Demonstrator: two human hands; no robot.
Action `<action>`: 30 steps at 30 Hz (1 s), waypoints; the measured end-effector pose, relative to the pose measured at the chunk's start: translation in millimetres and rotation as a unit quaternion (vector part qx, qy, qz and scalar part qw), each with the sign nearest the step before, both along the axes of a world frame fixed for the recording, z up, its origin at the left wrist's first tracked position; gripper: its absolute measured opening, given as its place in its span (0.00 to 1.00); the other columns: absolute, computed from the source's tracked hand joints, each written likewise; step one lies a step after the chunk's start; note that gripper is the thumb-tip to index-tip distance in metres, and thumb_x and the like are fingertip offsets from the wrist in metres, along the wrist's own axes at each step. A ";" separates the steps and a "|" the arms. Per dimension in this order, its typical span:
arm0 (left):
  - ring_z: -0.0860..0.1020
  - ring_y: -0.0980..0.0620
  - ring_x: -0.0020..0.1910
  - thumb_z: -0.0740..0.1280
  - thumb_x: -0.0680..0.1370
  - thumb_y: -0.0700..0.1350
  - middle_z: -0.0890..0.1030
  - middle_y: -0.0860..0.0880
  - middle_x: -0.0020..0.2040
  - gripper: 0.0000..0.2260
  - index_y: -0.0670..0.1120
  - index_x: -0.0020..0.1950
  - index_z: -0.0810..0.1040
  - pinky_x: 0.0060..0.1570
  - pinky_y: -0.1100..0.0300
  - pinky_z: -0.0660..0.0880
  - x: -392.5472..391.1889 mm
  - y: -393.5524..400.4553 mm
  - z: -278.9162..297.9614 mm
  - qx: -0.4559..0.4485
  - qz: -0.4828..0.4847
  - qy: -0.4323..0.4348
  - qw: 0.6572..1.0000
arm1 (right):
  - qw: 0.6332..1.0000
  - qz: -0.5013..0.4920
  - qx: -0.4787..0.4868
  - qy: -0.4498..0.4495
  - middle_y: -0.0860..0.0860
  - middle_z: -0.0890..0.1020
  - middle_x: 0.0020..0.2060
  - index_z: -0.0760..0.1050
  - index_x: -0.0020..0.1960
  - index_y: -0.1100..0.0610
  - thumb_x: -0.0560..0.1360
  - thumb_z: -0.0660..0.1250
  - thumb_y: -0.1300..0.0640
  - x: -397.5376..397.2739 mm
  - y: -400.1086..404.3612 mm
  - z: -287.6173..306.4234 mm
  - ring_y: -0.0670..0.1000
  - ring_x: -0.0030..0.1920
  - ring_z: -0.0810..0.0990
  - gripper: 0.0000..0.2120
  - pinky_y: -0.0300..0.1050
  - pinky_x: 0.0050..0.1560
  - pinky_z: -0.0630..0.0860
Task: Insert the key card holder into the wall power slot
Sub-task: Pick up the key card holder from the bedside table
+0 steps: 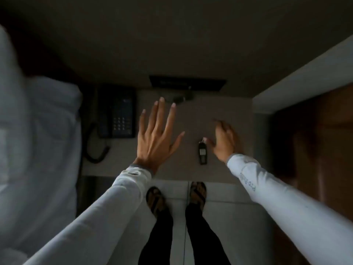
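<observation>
A small dark key card holder [202, 153] lies flat on the bedside table top [193, 121], near its front edge. My right hand [224, 141] hovers just to its right, fingers spread, thumb tip close to the holder's far end; contact is unclear. My left hand [155, 131] is held flat over the middle of the table, fingers apart and empty. A dark panel [187, 84] is mounted on the wall just above the table's back edge, and whether it holds the power slot is too dim to tell.
A black telephone [116, 113] with a coiled cord sits on the table's left side. A white bed [38, 131] borders the left. A wooden door or cabinet [313, 150] stands to the right. My sandalled feet [175, 197] stand on pale floor tiles.
</observation>
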State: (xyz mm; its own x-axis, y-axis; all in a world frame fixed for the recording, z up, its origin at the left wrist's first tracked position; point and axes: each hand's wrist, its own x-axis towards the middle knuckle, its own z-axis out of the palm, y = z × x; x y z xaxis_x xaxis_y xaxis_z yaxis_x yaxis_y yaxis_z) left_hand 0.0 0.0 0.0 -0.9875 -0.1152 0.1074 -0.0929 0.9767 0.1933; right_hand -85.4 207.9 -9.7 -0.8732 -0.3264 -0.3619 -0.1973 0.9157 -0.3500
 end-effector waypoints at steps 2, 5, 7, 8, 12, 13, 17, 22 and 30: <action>0.65 0.34 0.82 0.62 0.85 0.61 0.65 0.33 0.83 0.33 0.42 0.83 0.65 0.77 0.29 0.66 6.2 9.9 -58.3 0.008 0.011 -0.055 0.998 | 0.995 -0.077 -0.017 -0.058 0.60 0.78 0.61 0.75 0.62 0.59 0.75 0.71 0.50 3.1 3.9 -50.5 0.63 0.63 0.77 0.20 0.55 0.59 0.77; 0.66 0.32 0.81 0.60 0.84 0.61 0.64 0.32 0.83 0.33 0.41 0.83 0.65 0.78 0.29 0.64 26.2 20.0 -131.8 0.014 0.014 -0.116 0.993 | 0.990 -0.120 -0.033 -0.061 0.57 0.78 0.58 0.78 0.58 0.55 0.71 0.74 0.50 10.8 13.1 -105.2 0.60 0.59 0.79 0.19 0.50 0.55 0.79; 0.67 0.31 0.80 0.60 0.84 0.61 0.65 0.32 0.83 0.33 0.41 0.83 0.65 0.79 0.30 0.64 34.3 22.5 -168.5 0.015 0.004 -0.128 0.992 | 0.990 -0.118 -0.057 -0.056 0.54 0.77 0.59 0.78 0.59 0.52 0.68 0.76 0.49 12.4 16.2 -128.3 0.58 0.58 0.79 0.21 0.49 0.54 0.80; 0.65 0.31 0.81 0.60 0.85 0.61 0.63 0.32 0.83 0.33 0.41 0.84 0.63 0.79 0.30 0.63 37.3 22.4 -179.9 0.012 -0.006 -0.121 0.993 | 0.991 -0.106 -0.064 -0.046 0.54 0.76 0.59 0.78 0.59 0.52 0.67 0.77 0.49 12.9 14.9 -131.9 0.57 0.57 0.80 0.22 0.50 0.54 0.80; 0.56 0.34 0.85 0.56 0.86 0.62 0.58 0.32 0.85 0.34 0.42 0.86 0.57 0.82 0.31 0.57 45.5 25.9 -210.6 -0.002 0.000 -0.123 0.992 | 0.987 -0.115 -0.099 -0.049 0.52 0.79 0.53 0.78 0.56 0.51 0.65 0.79 0.49 14.8 15.8 -149.0 0.53 0.51 0.81 0.22 0.51 0.51 0.80; 0.56 0.34 0.85 0.55 0.87 0.62 0.58 0.32 0.85 0.34 0.42 0.86 0.57 0.82 0.30 0.57 45.8 26.0 -212.3 -0.007 0.000 -0.119 0.993 | 0.985 -0.122 -0.107 -0.058 0.51 0.80 0.49 0.79 0.54 0.51 0.64 0.80 0.50 14.0 15.6 -149.7 0.53 0.48 0.81 0.21 0.51 0.49 0.80; 0.59 0.33 0.84 0.56 0.87 0.62 0.60 0.32 0.84 0.34 0.41 0.85 0.59 0.81 0.30 0.59 44.0 25.3 -209.1 -0.013 -0.002 -0.109 0.994 | 0.980 -0.125 -0.125 -0.092 0.46 0.79 0.36 0.77 0.45 0.54 0.63 0.79 0.58 6.7 11.3 -147.7 0.50 0.38 0.80 0.14 0.54 0.44 0.81; 0.63 0.31 0.82 0.57 0.85 0.60 0.63 0.30 0.83 0.33 0.40 0.84 0.63 0.79 0.30 0.64 40.5 23.0 -197.9 -0.003 -0.009 -0.111 0.994 | 0.955 -0.184 -0.178 -0.148 0.48 0.79 0.32 0.78 0.43 0.60 0.65 0.76 0.69 -1.0 9.3 -146.0 0.44 0.31 0.78 0.11 0.42 0.36 0.79; 0.65 0.32 0.81 0.56 0.85 0.60 0.65 0.31 0.82 0.32 0.40 0.82 0.66 0.78 0.30 0.64 23.0 18.3 -143.3 0.003 -0.040 -0.078 0.996 | 0.892 -0.312 -0.283 -0.162 0.56 0.85 0.41 0.84 0.50 0.65 0.73 0.75 0.62 1.0 14.0 -108.1 0.42 0.34 0.82 0.08 0.26 0.36 0.76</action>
State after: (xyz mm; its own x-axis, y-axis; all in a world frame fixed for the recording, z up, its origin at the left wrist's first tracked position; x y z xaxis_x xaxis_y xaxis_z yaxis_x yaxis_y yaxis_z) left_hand 23.0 18.3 -143.3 -0.9983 -0.0351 -0.0476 -0.0435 0.9811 0.1887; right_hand -84.3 221.8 -117.8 -0.8282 -0.0228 -0.5600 0.4852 0.4708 -0.7368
